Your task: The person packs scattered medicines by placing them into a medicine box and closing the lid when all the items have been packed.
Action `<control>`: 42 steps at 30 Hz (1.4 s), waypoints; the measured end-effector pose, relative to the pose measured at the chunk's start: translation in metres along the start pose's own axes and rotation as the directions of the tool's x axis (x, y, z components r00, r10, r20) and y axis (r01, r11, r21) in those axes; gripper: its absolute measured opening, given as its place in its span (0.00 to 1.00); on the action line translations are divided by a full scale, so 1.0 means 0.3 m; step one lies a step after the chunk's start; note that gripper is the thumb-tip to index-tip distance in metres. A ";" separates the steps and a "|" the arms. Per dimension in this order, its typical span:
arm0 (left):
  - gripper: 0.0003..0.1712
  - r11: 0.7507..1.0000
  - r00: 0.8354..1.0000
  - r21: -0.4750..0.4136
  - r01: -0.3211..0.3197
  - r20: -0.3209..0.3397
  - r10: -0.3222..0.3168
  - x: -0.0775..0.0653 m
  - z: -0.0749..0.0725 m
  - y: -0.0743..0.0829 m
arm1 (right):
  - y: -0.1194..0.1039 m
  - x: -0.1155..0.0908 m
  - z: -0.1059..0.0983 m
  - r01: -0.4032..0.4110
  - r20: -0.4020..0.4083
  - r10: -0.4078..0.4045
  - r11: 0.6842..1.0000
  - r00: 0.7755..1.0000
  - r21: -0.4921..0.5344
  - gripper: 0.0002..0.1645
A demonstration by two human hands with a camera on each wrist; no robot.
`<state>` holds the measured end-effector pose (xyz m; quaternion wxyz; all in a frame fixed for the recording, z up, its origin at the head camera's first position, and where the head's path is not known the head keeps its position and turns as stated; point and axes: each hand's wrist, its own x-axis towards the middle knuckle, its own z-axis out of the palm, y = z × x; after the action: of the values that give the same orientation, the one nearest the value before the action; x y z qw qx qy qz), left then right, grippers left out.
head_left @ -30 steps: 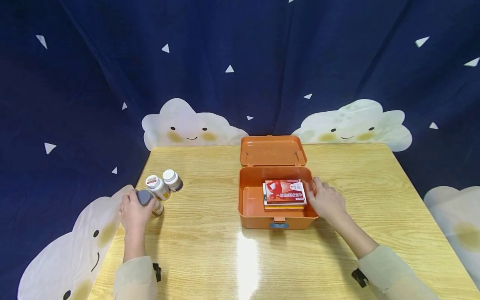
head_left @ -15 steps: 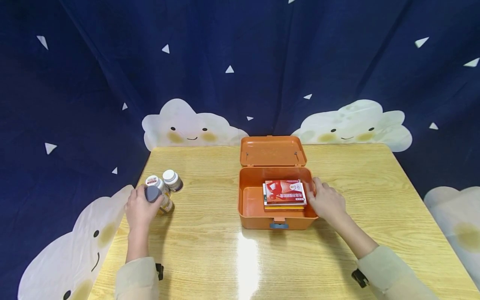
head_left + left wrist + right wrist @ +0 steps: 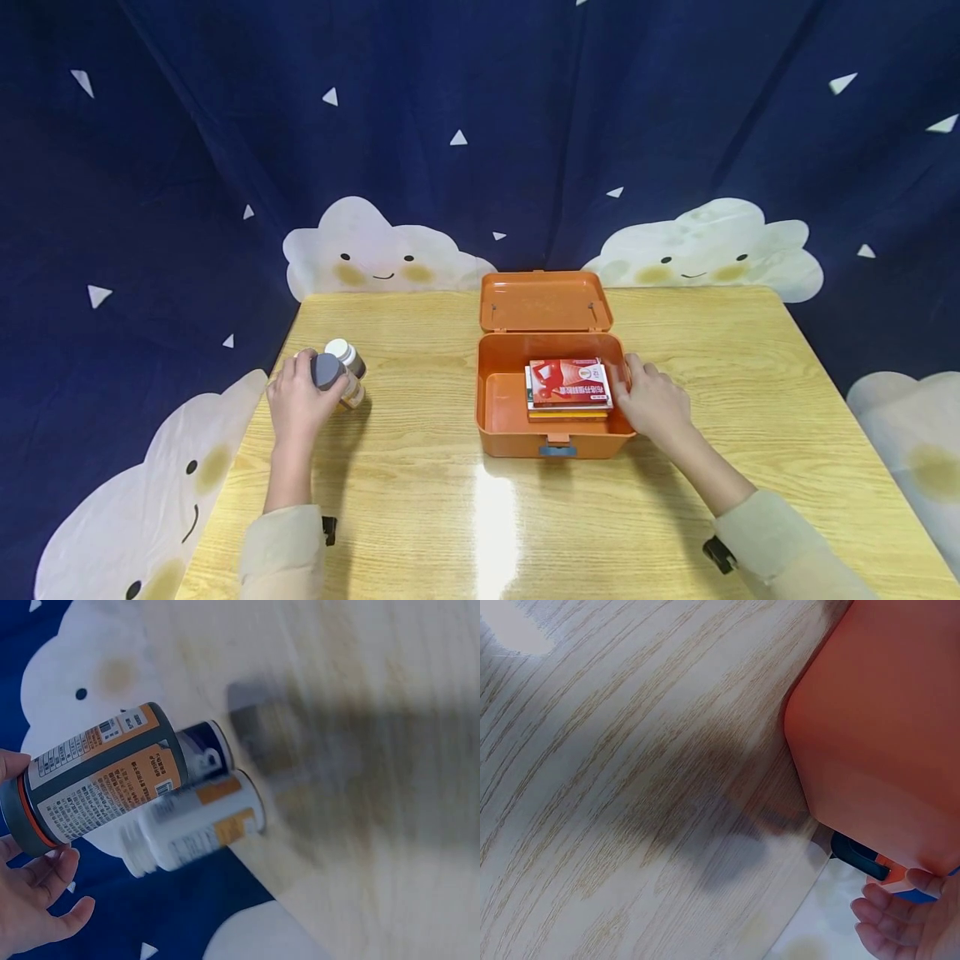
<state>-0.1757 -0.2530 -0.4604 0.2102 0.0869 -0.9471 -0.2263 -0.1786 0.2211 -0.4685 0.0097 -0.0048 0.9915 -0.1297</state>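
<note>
My left hand (image 3: 298,400) grips a pill bottle (image 3: 109,776) by its dark grey cap. The bottle hangs tilted over the table's left side, its orange-and-white label showing in the left wrist view. Close behind it are a white pill bottle (image 3: 199,825) with an orange label and a smaller dark-labelled bottle (image 3: 340,348) with a white cap. In the head view my left hand mostly hides the white one. My right hand (image 3: 656,402) holds the right wall of an orange storage box (image 3: 513,443), thumb over the rim. Several medicine boxes (image 3: 570,383) lie stacked inside.
The box's lid (image 3: 546,302) is swung back toward the curtain (image 3: 420,100). A blue-grey latch (image 3: 558,451) sits on the box's front. Light wood tabletop (image 3: 412,500) stretches between the bottles and the box.
My left hand has moved right and away from me, carrying the grey-capped bottle past the white one, which it now largely covers. My right hand stays on the box.
</note>
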 end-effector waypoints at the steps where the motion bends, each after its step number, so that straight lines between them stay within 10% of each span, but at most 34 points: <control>1: 0.32 1.000 1.000 -0.001 -0.007 0.003 0.007 0.003 0.001 0.008 | 0.000 0.000 0.000 0.000 0.000 0.000 1.000 1.000 -0.002 0.28; 42: 0.34 0.958 0.954 -0.064 -0.281 0.090 0.286 0.098 0.057 0.367 | -0.001 0.003 0.002 -0.011 0.006 0.011 1.000 1.000 -0.001 0.29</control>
<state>-0.2173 -0.1568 -0.4125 0.1956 -0.0665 -0.9530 -0.2216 -0.1795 0.2205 -0.4689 0.0131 0.0001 0.9916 -0.1291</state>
